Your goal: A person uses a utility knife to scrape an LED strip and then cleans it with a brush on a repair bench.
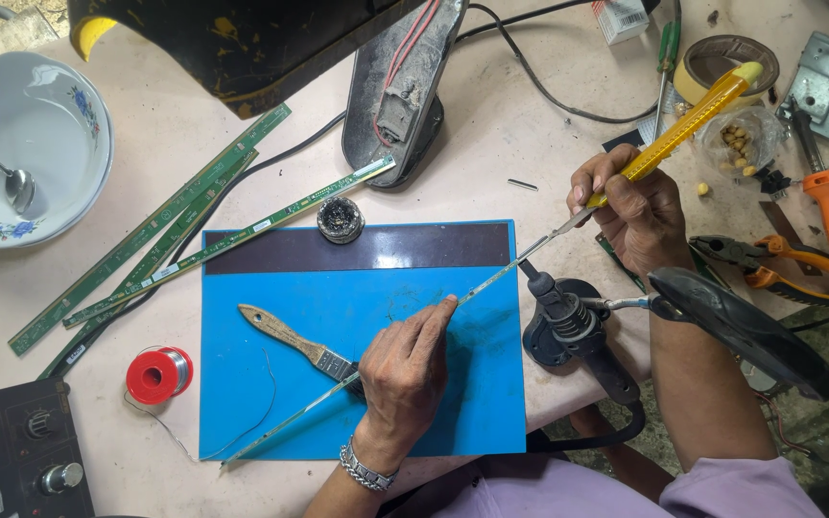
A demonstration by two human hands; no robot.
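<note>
While a thin strip board [376,360] is lying across the blue work mat [271,307], its long axis is running diagonally from the mat's near left corner up toward the far right edge. The person's left hand [405,369] is pressing down on the strip near its middle, fingers curled and the forefinger stretched along it, pinning rather than gripping it. The right hand [630,206] is closing firmly around a yellow utility knife [688,120], whose handle is pointing up and away to the right while its blade is angling down-left, meeting the strip's far end at the mat's edge. A wooden-handled brush [290,338] is lying just beside the left hand, and a red spool of solder [158,374] is sitting off the mat's left side.
</note>
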